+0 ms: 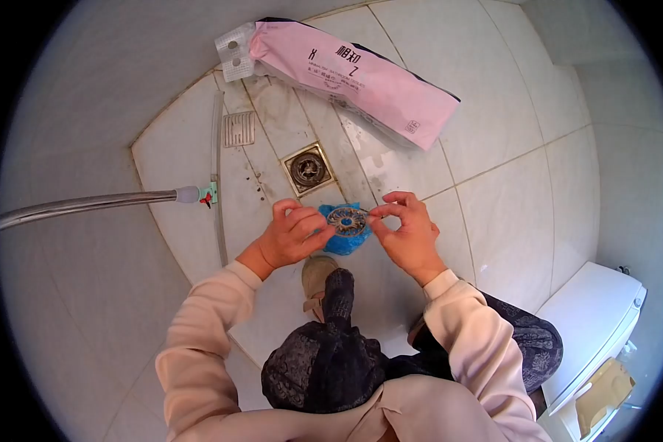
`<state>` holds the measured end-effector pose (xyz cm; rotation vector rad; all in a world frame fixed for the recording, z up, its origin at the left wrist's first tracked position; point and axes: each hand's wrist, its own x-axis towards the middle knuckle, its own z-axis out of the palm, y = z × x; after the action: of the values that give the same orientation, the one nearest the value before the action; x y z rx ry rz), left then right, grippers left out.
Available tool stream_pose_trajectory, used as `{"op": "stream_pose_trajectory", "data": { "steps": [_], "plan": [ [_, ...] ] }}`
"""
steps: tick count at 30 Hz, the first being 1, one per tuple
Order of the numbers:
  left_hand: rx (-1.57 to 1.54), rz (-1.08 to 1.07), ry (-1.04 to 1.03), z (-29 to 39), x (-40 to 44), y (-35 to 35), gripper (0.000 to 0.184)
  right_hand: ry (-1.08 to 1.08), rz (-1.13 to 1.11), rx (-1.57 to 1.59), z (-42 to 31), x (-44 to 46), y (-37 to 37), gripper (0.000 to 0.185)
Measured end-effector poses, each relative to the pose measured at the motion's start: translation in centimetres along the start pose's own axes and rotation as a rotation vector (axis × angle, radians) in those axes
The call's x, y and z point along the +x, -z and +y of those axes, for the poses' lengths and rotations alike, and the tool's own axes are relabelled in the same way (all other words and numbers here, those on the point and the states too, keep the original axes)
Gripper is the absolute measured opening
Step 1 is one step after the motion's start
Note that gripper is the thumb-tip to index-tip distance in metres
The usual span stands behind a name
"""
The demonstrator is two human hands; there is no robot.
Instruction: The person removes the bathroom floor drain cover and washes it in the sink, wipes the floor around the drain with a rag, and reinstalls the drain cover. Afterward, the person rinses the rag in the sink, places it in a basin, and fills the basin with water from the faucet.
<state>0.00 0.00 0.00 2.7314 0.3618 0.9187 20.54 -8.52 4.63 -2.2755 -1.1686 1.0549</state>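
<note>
My left hand [295, 234] and my right hand [407, 233] pinch opposite edges of a round slotted drain cover [353, 214], which looks like metal. A crumpled blue plastic bag [342, 245] lies on the floor below it and shows through the slots. Just beyond my hands is a square floor drain [307, 169], its dark round inside exposed within a brassy frame. My fingertips rest at the cover's rim, thumbs and index fingers closed on it.
A pink package [353, 77] lies across the tiles at the back. A slotted square grate [239, 129] sits near the left wall. From the left comes a metal hose [88, 208] with a green-and-red fitting [209, 194]. A white bin-like object [593, 324] stands at right.
</note>
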Motion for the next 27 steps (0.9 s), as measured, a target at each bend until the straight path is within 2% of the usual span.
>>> {"op": "stream_pose_trajectory", "data": {
  "steps": [3,6,8,9,11,12,14,15,17,18,20,21,23,27],
  "plan": [
    [-0.028,-0.02,-0.017,0.4,-0.1,0.3,0.02,0.037,-0.06,-0.09,-1.1,-1.3,-0.2,0.013],
    [-0.084,-0.064,-0.06,0.9,-0.4,-0.1,0.031,0.027,-0.048,-0.115,0.3,-1.2,-1.8,0.008],
    [-0.152,-0.066,0.139,0.9,-0.8,-0.6,0.029,-0.009,0.064,0.175,2.2,-0.2,-3.3,0.009],
    [-0.152,-0.065,0.139,1.1,-1.0,-0.7,0.029,-0.009,0.064,0.175,2.5,0.0,-3.1,0.009],
    [-0.17,-0.106,0.49,1.4,-1.4,-0.5,0.02,-0.142,0.195,0.065,3.2,0.7,-2.4,0.012],
    [-0.169,-0.108,0.488,1.6,-2.3,-0.8,0.02,-0.142,0.195,0.067,3.9,1.0,-2.1,0.012],
    [-0.201,0.047,0.912,1.4,-5.0,-2.1,0.014,-0.332,0.058,-0.107,5.2,1.6,-1.9,0.016],
    [-0.201,0.045,0.912,1.0,-6.4,-2.7,0.014,-0.334,0.057,-0.106,5.6,1.5,-2.4,0.016],
    [-0.31,0.197,1.175,0.5,-8.8,-3.3,0.011,-0.254,0.341,-0.157,6.3,0.9,-3.5,0.026],
    [-0.311,0.194,1.179,0.7,-9.0,-3.3,0.011,-0.257,0.338,-0.158,5.9,0.6,-3.6,0.026],
    [-0.597,0.246,1.43,0.9,-9.2,-3.2,0.007,-0.195,0.218,-0.104,4.7,0.1,-3.4,0.035],
    [-0.596,0.245,1.432,1.1,-8.7,-3.1,0.007,-0.195,0.216,-0.104,4.1,0.0,-3.4,0.035],
    [-0.881,0.325,1.46,1.8,-7.5,-3.3,0.006,-0.122,0.094,0.018,2.8,-0.1,-3.3,0.032],
    [-1.055,0.258,1.424,3.0,-4.5,-4.3,0.005,-0.146,-0.098,0.184,1.7,0.3,-3.9,0.027]
  ]
}}
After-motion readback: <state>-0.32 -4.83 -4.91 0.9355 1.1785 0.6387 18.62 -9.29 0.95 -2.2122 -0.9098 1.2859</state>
